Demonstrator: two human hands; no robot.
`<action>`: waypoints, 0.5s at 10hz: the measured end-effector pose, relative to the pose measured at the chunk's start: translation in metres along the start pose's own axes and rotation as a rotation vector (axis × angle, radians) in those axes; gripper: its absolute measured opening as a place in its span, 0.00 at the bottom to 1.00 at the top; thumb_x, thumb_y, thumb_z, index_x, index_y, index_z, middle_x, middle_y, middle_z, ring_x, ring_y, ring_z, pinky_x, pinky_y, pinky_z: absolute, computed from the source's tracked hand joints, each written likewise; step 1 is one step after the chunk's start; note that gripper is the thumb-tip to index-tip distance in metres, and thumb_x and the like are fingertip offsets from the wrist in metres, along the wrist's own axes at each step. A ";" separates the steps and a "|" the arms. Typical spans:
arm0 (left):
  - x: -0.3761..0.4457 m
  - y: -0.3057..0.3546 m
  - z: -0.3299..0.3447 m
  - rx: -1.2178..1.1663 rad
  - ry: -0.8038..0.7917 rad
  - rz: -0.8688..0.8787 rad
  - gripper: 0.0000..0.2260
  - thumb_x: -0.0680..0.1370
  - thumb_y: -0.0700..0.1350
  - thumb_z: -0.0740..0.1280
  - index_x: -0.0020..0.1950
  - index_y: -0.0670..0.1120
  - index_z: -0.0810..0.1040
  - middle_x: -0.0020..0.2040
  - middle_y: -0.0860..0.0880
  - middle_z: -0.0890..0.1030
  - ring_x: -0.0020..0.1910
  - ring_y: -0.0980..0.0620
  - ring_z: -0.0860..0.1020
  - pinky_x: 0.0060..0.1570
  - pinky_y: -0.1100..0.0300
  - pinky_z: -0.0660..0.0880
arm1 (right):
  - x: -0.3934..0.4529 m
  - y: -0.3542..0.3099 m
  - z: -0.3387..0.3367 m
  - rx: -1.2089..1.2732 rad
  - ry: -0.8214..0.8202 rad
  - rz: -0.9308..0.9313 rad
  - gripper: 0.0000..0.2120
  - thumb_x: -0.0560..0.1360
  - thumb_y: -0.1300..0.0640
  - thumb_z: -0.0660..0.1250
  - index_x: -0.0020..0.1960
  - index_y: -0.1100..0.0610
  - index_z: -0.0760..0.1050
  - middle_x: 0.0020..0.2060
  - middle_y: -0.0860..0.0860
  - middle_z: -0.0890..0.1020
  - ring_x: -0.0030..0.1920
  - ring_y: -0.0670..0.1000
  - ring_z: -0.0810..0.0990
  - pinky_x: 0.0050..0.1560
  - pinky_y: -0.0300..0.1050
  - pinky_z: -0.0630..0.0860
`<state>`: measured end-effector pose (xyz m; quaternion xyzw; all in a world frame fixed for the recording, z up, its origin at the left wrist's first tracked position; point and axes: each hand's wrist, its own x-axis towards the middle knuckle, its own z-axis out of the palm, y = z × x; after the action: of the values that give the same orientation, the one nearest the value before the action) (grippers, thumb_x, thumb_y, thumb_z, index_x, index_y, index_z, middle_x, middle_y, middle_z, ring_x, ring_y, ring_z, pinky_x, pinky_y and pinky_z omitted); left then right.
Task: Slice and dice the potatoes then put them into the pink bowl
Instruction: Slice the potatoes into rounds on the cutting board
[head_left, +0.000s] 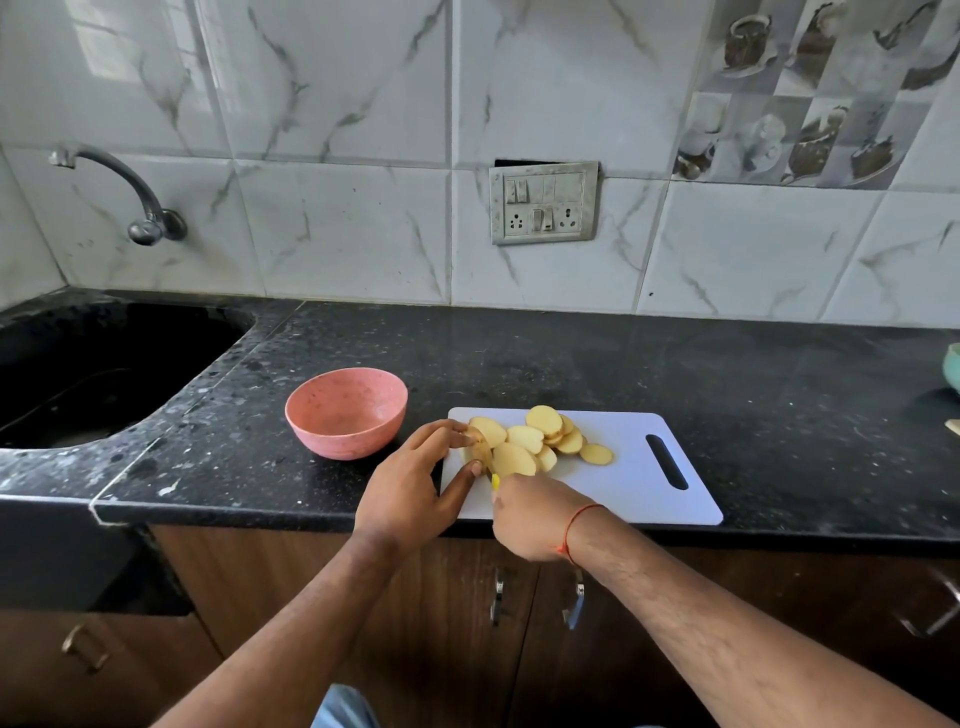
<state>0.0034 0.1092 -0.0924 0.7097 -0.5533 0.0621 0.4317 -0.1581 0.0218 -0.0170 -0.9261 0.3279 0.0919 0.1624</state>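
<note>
While left hand (410, 486) pins potato end (477, 451), pale slices (540, 439) overlap.

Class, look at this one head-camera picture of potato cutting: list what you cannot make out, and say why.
- Knife: only a yellow bit shows; the right hand and slices hide the blade.
- Uncut potato piece: mostly behind the left hand.
- Green object: cut off by the right edge.
- Sink: too dark inside.

Evenly lit by soft daylight, with a window reflection glaring on the upper-left tiles (130, 52), faint sheen on the dark counter (571, 358), weak shadows, sharp centre, strong wide-angle bending and slight softness toward the edges.
</note>
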 end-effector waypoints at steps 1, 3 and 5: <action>0.000 -0.001 0.000 0.010 0.004 -0.003 0.13 0.82 0.57 0.71 0.65 0.58 0.79 0.70 0.66 0.75 0.62 0.63 0.79 0.56 0.55 0.82 | -0.001 -0.006 -0.005 -0.044 -0.036 -0.033 0.12 0.82 0.63 0.62 0.59 0.66 0.81 0.46 0.59 0.82 0.41 0.55 0.78 0.41 0.47 0.77; 0.000 0.001 -0.001 0.011 -0.006 -0.019 0.14 0.81 0.58 0.71 0.66 0.59 0.78 0.71 0.65 0.75 0.62 0.61 0.79 0.56 0.55 0.83 | -0.007 -0.021 -0.021 -0.241 -0.100 -0.115 0.10 0.82 0.64 0.63 0.59 0.67 0.80 0.36 0.57 0.79 0.35 0.55 0.79 0.30 0.42 0.68; -0.002 0.003 -0.002 0.011 -0.014 -0.033 0.14 0.81 0.58 0.71 0.67 0.59 0.77 0.71 0.66 0.74 0.61 0.62 0.80 0.56 0.55 0.83 | -0.016 -0.016 -0.015 -0.239 -0.133 -0.091 0.14 0.81 0.68 0.64 0.36 0.65 0.77 0.28 0.55 0.73 0.29 0.53 0.73 0.32 0.43 0.72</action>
<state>0.0009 0.1118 -0.0905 0.7214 -0.5441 0.0531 0.4250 -0.1592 0.0369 0.0054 -0.9446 0.2610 0.1841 0.0763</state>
